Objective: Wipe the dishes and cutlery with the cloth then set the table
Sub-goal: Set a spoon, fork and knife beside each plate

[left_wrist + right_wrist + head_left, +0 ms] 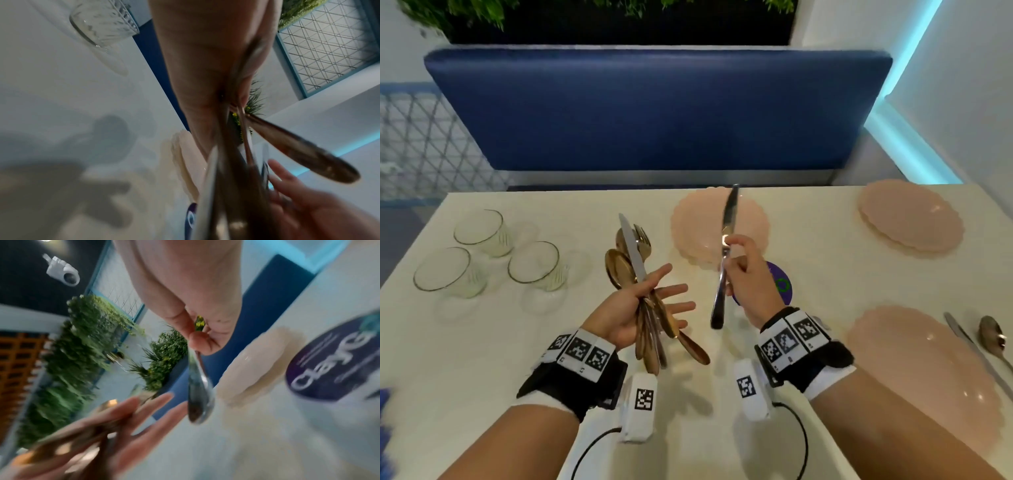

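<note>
Pinching one knife, right hand; left hand, fingers spread, thumb-clamps cutlery bundle

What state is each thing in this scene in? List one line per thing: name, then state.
Left hand: holds the cutlery bundle, fingers splayed.
Right hand: pinches one knife, blade up.
Three glasses: upright, empty.
Near plate: set, knife and spoon beside it.
Far plates: stacked.

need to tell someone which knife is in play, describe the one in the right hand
Start at the pale table before the blue bench. Above the middle pink plate, the right hand pinches one silver knife, alone, unlike the gold-toned bundle in the left hand.
</note>
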`<state>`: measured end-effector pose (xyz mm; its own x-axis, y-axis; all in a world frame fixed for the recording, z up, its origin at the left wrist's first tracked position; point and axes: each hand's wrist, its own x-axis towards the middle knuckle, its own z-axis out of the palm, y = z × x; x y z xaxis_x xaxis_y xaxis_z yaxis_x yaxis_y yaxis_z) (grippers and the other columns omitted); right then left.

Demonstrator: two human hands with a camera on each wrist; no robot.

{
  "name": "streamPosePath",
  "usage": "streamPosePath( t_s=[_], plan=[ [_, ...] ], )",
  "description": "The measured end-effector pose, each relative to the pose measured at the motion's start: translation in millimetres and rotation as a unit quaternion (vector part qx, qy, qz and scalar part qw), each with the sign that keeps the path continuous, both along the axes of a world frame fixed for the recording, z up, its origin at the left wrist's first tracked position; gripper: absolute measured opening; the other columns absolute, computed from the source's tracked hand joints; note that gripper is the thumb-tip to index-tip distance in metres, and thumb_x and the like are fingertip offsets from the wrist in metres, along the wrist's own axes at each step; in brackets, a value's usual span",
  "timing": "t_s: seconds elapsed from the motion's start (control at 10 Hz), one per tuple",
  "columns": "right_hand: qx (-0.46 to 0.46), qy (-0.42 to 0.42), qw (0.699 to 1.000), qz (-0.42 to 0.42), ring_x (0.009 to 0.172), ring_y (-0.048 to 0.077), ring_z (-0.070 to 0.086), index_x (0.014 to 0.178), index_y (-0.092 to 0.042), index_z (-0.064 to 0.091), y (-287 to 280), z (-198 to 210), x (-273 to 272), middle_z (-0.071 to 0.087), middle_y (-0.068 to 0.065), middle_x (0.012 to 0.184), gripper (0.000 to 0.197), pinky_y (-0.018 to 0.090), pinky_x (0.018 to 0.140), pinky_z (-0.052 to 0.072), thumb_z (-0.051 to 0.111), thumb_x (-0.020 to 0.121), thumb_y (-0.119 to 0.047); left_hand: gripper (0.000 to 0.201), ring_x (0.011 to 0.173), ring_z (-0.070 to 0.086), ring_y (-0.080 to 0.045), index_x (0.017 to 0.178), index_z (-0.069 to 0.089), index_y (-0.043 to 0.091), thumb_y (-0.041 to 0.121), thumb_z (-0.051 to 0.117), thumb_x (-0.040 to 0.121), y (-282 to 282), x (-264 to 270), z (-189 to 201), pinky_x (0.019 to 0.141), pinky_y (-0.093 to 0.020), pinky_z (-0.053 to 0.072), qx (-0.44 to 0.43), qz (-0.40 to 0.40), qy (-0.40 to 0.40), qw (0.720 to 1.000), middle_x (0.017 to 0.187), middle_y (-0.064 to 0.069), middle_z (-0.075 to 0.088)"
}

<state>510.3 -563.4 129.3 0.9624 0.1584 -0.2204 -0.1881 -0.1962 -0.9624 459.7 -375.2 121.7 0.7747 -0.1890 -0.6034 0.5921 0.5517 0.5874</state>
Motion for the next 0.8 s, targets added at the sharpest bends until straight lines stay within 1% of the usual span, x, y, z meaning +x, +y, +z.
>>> streamPosePath(
  t_s=[0.1, 0.2, 0.3, 0.4, 0.5, 0.6, 0.7, 0.8],
  plan=[
    [-0.035, 0.000, 0.998, -0.049, 0.063, 0.013, 0.047, 0.110, -0.023, 0.056, 2.1, -18.7, -2.0, 0.049, -0.001, 0.075, 0.034, 0.019, 0.055, 0.045, 0.034, 0.098, -0.001, 0.039, 0.097, 0.067, -0.042, 0.136, 0.048, 0.022, 0.026, 0.042, 0.098, 30.9, 1.1, -3.5, 0.073, -0.054, 0.056, -0.005, 0.009, -0.004, 1.000, 0.123, -0.020, 0.061],
    [-0.068, 0.045, 0.993, -0.085, 0.062, 0.013, 0.049, 0.114, -0.008, 0.057, 13.3, -45.3, -15.9, 0.048, 0.002, 0.074, 0.032, 0.015, 0.054, 0.048, 0.034, 0.097, 0.004, 0.039, 0.096, 0.067, -0.041, 0.135, 0.049, 0.021, 0.027, 0.041, 0.098, 59.5, 1.9, 0.5, 0.070, -0.052, 0.058, -0.006, 0.010, -0.016, 1.000, 0.121, -0.020, 0.063],
    [-0.044, 0.102, 0.984, -0.137, 0.059, 0.014, 0.052, 0.116, -0.001, 0.053, 34.6, -69.7, -22.6, 0.048, 0.006, 0.077, 0.025, 0.017, 0.056, 0.052, 0.037, 0.096, 0.003, 0.038, 0.096, 0.068, -0.039, 0.135, 0.049, 0.022, 0.027, 0.040, 0.098, 83.6, 4.0, 7.6, 0.070, -0.050, 0.058, -0.001, 0.010, -0.027, 1.000, 0.119, -0.019, 0.064],
    [-0.029, 0.149, 0.963, -0.223, 0.053, 0.014, 0.055, 0.107, -0.003, 0.054, 61.1, -86.7, -18.3, 0.053, 0.010, 0.083, 0.017, 0.029, 0.059, 0.052, 0.042, 0.096, 0.000, 0.038, 0.097, 0.068, -0.039, 0.135, 0.048, 0.022, 0.027, 0.040, 0.099, 102.8, 6.1, 11.5, 0.070, -0.050, 0.058, 0.006, 0.006, -0.028, 1.000, 0.117, -0.018, 0.066],
    [0.029, 0.193, 0.941, -0.278, 0.052, 0.019, 0.052, 0.104, -0.003, 0.053, 88.3, -88.1, -7.0, 0.052, 0.009, 0.070, 0.016, 0.027, 0.050, 0.051, 0.039, 0.097, 0.001, 0.038, 0.097, 0.068, -0.038, 0.135, 0.048, 0.023, 0.027, 0.039, 0.099, 115.6, 5.5, 13.3, 0.071, -0.050, 0.058, 0.011, 0.002, -0.029, 1.000, 0.116, -0.017, 0.067],
    [0.107, 0.218, 0.928, -0.282, 0.058, 0.020, 0.042, 0.110, 0.000, 0.044, 117.9, -76.5, 10.6, 0.046, 0.011, 0.071, 0.020, 0.020, 0.038, 0.046, 0.029, 0.099, 0.004, 0.037, 0.097, 0.068, -0.038, 0.134, 0.049, 0.023, 0.027, 0.038, 0.099, 124.4, 3.1, 13.2, 0.071, -0.049, 0.058, 0.011, 0.000, -0.032, 0.999, 0.115, -0.016, 0.067],
    [0.089, 0.227, 0.939, -0.243, 0.059, 0.015, 0.047, 0.118, 0.009, 0.049, 147.7, -76.6, 29.5, 0.052, 0.014, 0.083, 0.026, 0.019, 0.051, 0.046, 0.042, 0.095, -0.003, 0.037, 0.095, 0.069, -0.037, 0.134, 0.049, 0.023, 0.026, 0.035, 0.100, 132.1, 2.2, 13.3, 0.073, -0.050, 0.057, 0.010, 0.002, -0.037, 0.999, 0.114, -0.016, 0.068],
    [0.088, 0.251, 0.932, -0.247, 0.077, 0.022, 0.057, 0.125, 0.007, 0.047, 165.1, -74.9, 40.1, 0.058, 0.015, 0.102, 0.035, 0.034, 0.076, 0.053, 0.045, 0.095, -0.012, 0.036, 0.093, 0.069, -0.036, 0.133, 0.049, 0.023, 0.026, 0.035, 0.100, 141.2, 5.0, 14.5, 0.072, -0.049, 0.058, 0.012, 0.010, -0.038, 0.999, 0.108, -0.014, 0.071]
  ],
)
